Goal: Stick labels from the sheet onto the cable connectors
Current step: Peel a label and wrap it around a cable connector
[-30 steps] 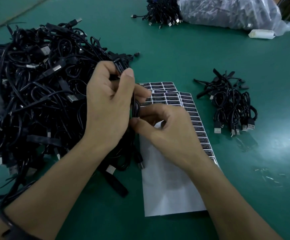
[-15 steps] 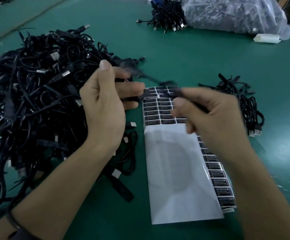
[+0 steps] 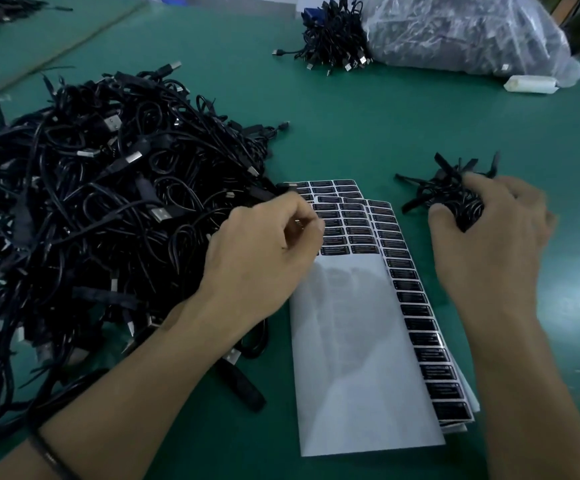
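My left hand (image 3: 264, 258) sits over the left edge of the label sheet (image 3: 347, 358), fingers curled, thumb against forefinger; I cannot tell whether it pinches a label. The sheet lies flat on the green table (image 3: 420, 133), its lower part bare backing, with black labels (image 3: 351, 230) along its top and right side. Left of the sheet is the big heap of black cables (image 3: 91, 220). Right of the sheet, my right hand (image 3: 489, 244) grips a coiled cable (image 3: 461, 209). Beyond the sheet lie a cable bundle (image 3: 333, 46) and a clear plastic bag (image 3: 461, 32).
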